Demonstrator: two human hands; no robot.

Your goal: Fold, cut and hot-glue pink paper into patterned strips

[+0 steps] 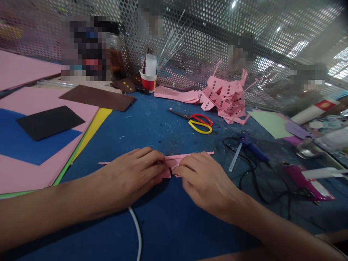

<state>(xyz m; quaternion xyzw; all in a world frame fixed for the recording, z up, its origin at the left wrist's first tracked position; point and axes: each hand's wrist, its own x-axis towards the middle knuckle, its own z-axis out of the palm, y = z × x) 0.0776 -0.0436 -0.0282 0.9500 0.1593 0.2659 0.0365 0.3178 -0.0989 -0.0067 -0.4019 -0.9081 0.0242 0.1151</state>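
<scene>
A folded strip of pink paper (174,158) lies on the blue table between my two hands, its thin ends poking out on both sides. My left hand (136,175) is closed over its left part, fingers curled and pressing down. On the right part, my right hand (202,177) pinches the paper with bent fingers. The hands almost meet, and they hide much of the paper. Beyond them lie scissors (201,123) with one red and one yellow handle. A blue glue gun (252,146) with a clear glue stick rests to the right of my right hand.
Stacked pink sheets (24,177) with blue, black and brown pieces cover the left side. Cut pink paper shapes (224,96) are heaped at the back, near a red-and-white cup (148,80). A dark cord (255,188) loops at right; a white cable (137,228) runs in front.
</scene>
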